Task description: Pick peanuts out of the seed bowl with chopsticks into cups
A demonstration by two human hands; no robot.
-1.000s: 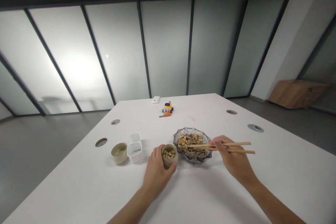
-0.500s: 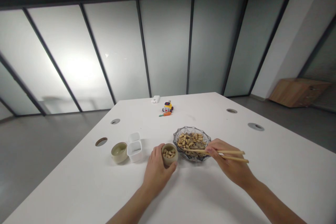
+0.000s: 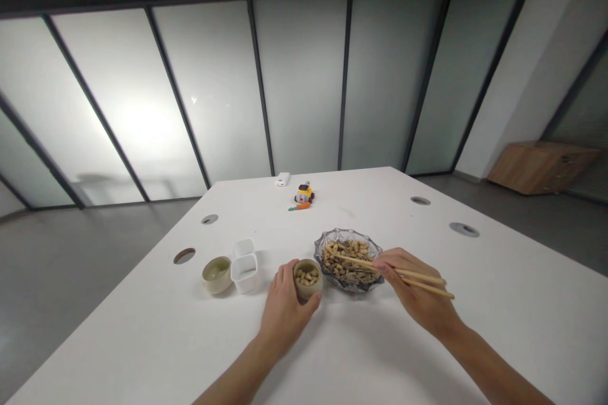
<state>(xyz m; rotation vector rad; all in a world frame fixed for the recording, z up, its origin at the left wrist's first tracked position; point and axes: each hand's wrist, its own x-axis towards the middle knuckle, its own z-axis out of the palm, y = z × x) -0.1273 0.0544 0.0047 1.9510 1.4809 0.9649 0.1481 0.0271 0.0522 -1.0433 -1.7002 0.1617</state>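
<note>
My left hand point(image 3: 288, 304) is wrapped round a small beige cup point(image 3: 308, 292) on the table, which holds several peanuts point(image 3: 306, 276). In my right hand point(image 3: 413, 288) is a pair of wooden chopsticks point(image 3: 425, 283). Their tips reach over a scalloped glass bowl point(image 3: 323, 240) just right of the cup. Unshelled peanuts point(image 3: 358, 248) lie toward the back of this bowl, with striped sunflower seeds point(image 3: 354, 272) toward the front. Whether the tips pinch a peanut is too small to tell.
Left of my left hand stand a second beige cup point(image 3: 216, 277) and a white plastic container point(image 3: 245, 273) with its lid open. Farther back on the white table point(image 3: 156, 329) are a yellow toy vehicle point(image 3: 304, 193), an orange toy carrot point(image 3: 300, 207) and a white box-like device point(image 3: 282, 179).
The chopstick tips have swung up and left, from the front of the glass bowl to its back-left peanuts. My left hand and the cup stay in place.
</note>
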